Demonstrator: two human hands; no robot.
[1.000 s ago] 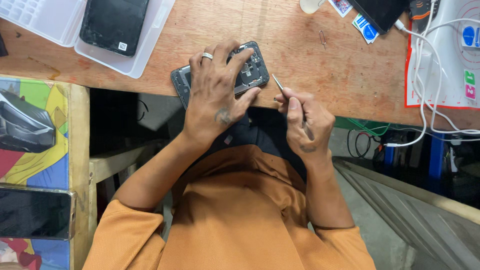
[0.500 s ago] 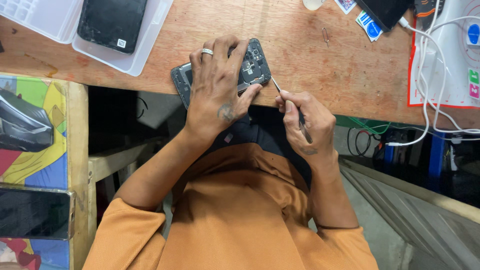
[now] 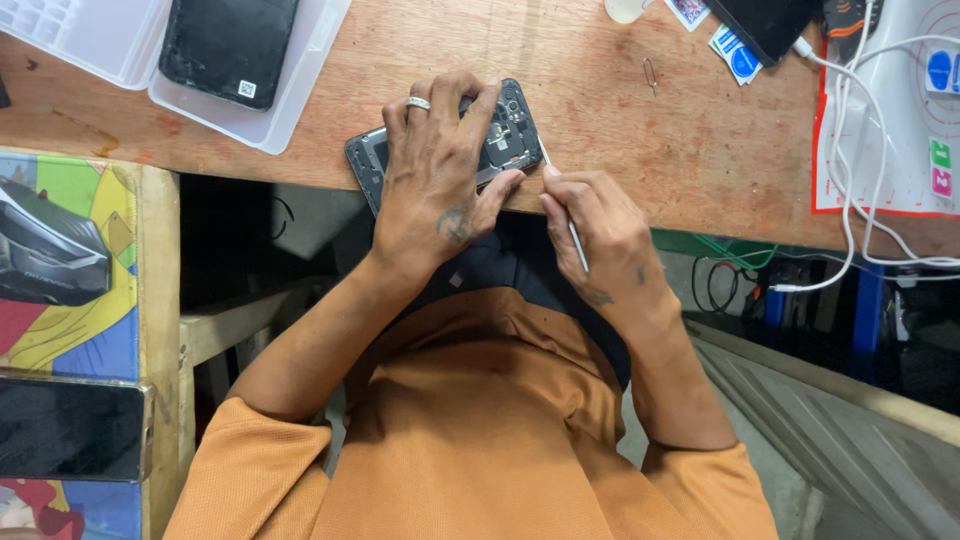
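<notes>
A left hand (image 3: 435,190) presses an opened smartphone (image 3: 500,135) flat at the wooden table (image 3: 600,110) edge, steadying it, while the right hand (image 3: 600,240) pinches a thin metal tool (image 3: 562,205) beside the phone's exposed circuitry.

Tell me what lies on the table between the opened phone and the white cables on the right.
In the head view, between the opened phone and the white cables, the wooden table is mostly bare; only a small metal pin lies there.
</notes>
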